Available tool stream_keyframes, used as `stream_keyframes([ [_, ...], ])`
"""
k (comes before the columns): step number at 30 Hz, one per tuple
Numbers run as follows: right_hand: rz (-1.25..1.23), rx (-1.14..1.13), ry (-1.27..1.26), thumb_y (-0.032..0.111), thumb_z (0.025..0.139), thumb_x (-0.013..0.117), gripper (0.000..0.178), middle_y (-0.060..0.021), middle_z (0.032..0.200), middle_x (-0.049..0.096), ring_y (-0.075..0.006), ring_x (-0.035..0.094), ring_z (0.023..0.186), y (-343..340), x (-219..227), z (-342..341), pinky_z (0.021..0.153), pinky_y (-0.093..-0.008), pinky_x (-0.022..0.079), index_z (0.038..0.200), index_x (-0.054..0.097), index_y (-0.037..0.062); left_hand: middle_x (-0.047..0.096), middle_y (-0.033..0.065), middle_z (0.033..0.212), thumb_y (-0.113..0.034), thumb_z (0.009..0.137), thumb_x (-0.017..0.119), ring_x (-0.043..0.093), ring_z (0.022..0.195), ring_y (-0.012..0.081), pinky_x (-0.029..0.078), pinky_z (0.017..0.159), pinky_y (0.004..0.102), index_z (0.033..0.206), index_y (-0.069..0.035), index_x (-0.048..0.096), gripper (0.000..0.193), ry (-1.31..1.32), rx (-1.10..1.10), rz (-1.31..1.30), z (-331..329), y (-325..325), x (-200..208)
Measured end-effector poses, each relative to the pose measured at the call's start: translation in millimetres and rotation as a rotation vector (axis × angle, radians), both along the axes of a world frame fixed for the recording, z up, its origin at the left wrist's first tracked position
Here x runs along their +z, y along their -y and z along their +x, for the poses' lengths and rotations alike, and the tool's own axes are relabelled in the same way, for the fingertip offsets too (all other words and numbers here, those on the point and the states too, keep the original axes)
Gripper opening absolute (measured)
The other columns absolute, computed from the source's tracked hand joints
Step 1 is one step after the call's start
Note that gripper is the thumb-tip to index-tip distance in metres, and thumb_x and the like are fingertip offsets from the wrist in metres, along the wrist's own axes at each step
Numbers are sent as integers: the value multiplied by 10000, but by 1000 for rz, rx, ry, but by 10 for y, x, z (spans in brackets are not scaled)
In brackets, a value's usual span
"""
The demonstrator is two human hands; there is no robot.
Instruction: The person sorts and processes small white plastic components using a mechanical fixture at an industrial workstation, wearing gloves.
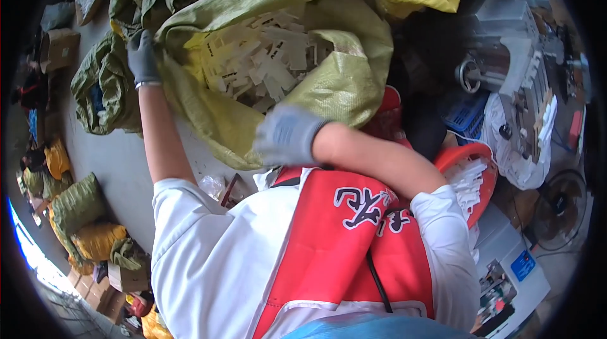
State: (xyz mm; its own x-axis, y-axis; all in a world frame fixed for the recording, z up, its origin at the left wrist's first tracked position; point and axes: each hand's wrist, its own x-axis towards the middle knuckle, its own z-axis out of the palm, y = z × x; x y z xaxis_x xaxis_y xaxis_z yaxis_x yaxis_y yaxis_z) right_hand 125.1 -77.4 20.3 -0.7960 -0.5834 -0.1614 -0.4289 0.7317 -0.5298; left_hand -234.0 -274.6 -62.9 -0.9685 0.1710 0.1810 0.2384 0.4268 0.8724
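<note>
A large green woven sack (208, 127) lies wide open before me, its rim folded outward. Many flat white plastic pieces (272, 61) fill it, with some yellow lining showing on the left. My left hand (144, 60), in a grey glove, grips the sack's left rim. My right hand (288, 135), gloved too, reaches across my body at the sack's near edge. Motion smears its fingers, so whether it holds anything is unclear.
Right of me, a red basket (450, 157) holds white strips. Beyond it stand a grey machine with a handwheel (469, 75), a blue crate (465, 116) and a fan (559, 203). Another green sack (95, 96) sits left. Stuffed sacks (79, 206) and cartons line the far left.
</note>
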Motion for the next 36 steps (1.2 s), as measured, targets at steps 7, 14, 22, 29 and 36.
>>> stream_keyframes([
  [7, 605, -400, -144, 324, 824, 531, 261, -38, 1164, 545, -243, 403, 1235, -1133, -315, 298, 1047, -519, 230, 1022, 634, 188, 534, 83, 1214, -141, 736, 669, 477, 1128, 302, 389, 950, 397, 1021, -118, 612, 292, -685, -655, -657, 1372, -874, 711],
  [14, 612, -818, -351, 191, 818, 496, 247, -38, 1231, 508, -262, 391, 1223, -1598, -605, 901, 1002, -478, 300, 1034, 617, 190, 511, 105, 1256, -305, 786, 602, 489, 1090, 360, 424, 907, 422, 1080, -152, 600, 331, -605, -448, -1145, 686, -880, 521],
  [22, -37, -183, 323, 401, 804, 516, 309, -81, 1024, 635, -253, 565, 1007, -304, -1106, 757, 904, -425, 384, 1057, 647, 280, 559, 110, 1191, -199, 734, 643, 539, 1035, 324, 456, 870, 399, 1078, -153, 623, 348, -905, -1144, -734, 1393, -1978, 309],
  [29, -158, -1044, -787, 194, 790, 600, 84, -39, 978, 636, -215, 597, 889, -1286, 371, 1613, 783, -376, 457, 839, 637, 138, 511, 199, 1245, -178, 806, 585, 507, 1096, 388, 419, 921, 446, 1201, -50, 522, 421, -896, -842, -715, 1202, -1575, 486],
  [36, 851, -1669, -845, 183, 835, 556, 397, -117, 1217, 533, -324, 462, 1143, -2644, 1244, 3585, 989, -424, 350, 1229, 526, 147, 555, 168, 1178, -208, 797, 587, 515, 1059, 353, 407, 910, 426, 1137, -58, 564, 372, -308, -1072, -900, 1881, -700, 161],
])
